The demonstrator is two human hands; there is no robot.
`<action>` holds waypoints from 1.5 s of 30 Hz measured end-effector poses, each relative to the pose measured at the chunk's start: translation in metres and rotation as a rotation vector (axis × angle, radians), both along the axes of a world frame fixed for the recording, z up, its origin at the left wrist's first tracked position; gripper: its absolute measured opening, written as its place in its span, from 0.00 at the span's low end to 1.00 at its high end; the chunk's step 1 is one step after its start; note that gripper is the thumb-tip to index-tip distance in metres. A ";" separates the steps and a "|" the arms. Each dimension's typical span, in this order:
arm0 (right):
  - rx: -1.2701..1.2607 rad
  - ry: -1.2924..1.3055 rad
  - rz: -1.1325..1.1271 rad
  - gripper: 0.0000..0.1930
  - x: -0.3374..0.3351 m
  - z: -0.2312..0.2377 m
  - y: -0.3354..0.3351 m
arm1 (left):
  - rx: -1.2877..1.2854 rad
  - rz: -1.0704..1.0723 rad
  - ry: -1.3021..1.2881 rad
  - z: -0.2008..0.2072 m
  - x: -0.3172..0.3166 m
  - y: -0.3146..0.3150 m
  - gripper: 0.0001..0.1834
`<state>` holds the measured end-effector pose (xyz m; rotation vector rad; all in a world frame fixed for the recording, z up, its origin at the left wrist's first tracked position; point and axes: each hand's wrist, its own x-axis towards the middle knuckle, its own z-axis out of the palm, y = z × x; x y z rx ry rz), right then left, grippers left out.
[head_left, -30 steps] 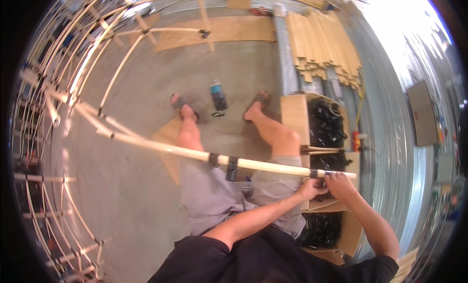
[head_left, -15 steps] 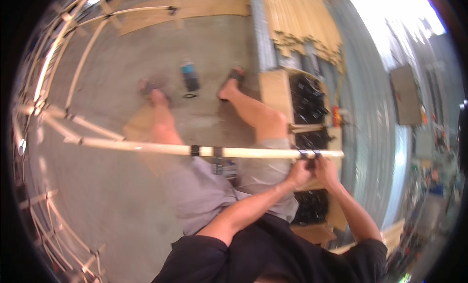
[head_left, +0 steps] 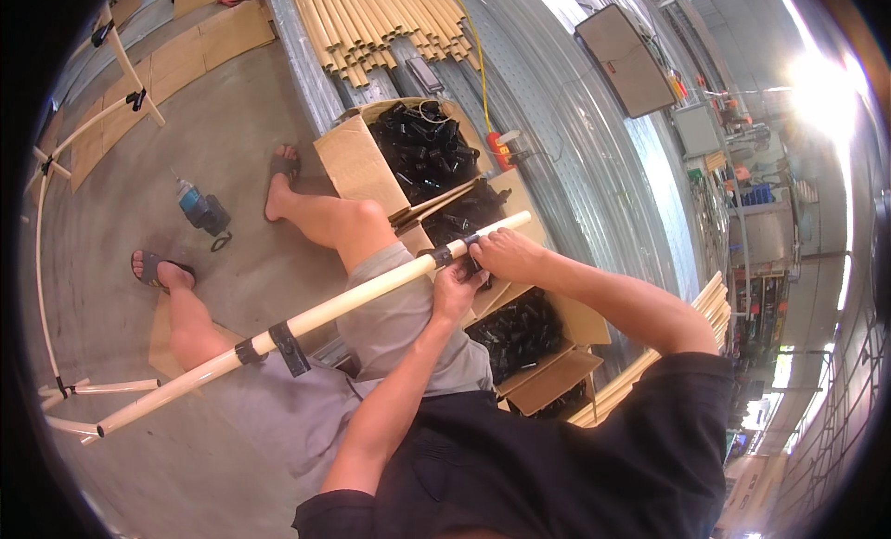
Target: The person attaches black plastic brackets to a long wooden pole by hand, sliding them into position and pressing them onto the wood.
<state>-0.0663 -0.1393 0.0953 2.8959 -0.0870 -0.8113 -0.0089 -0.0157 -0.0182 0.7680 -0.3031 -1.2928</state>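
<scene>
A long cream pole lies slanted across my lap, its far end low at the left. Two black clips sit on its middle. Near its right end a black clamp wraps the pole. My left hand grips the pole from below at that clamp. My right hand pinches the clamp from the right side, fingers closed on it.
Open cardboard boxes full of black plastic parts stand by my right knee. A stack of cream poles lies at the top. A cordless drill rests on the concrete floor between my feet. A curved pole frame stands at the left.
The view has swung right and the pole now slants up to the right instead of lying level. Both hands stay at the clamp near its right end.
</scene>
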 end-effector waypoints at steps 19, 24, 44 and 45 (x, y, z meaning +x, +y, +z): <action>0.396 -0.306 -1.322 0.19 0.008 -0.035 0.023 | 0.111 -0.013 -0.379 -0.008 0.011 0.006 0.13; 0.647 -0.554 -1.263 0.24 -0.025 -0.026 0.022 | 0.055 -0.095 -0.215 0.001 0.016 0.008 0.22; 0.022 -0.138 -1.331 0.40 -0.231 -0.300 0.135 | 0.756 0.167 -1.777 0.132 0.269 0.287 0.25; 0.008 -0.007 -1.377 0.40 -0.220 -0.300 0.135 | 0.800 0.094 -1.875 0.122 0.274 0.301 0.28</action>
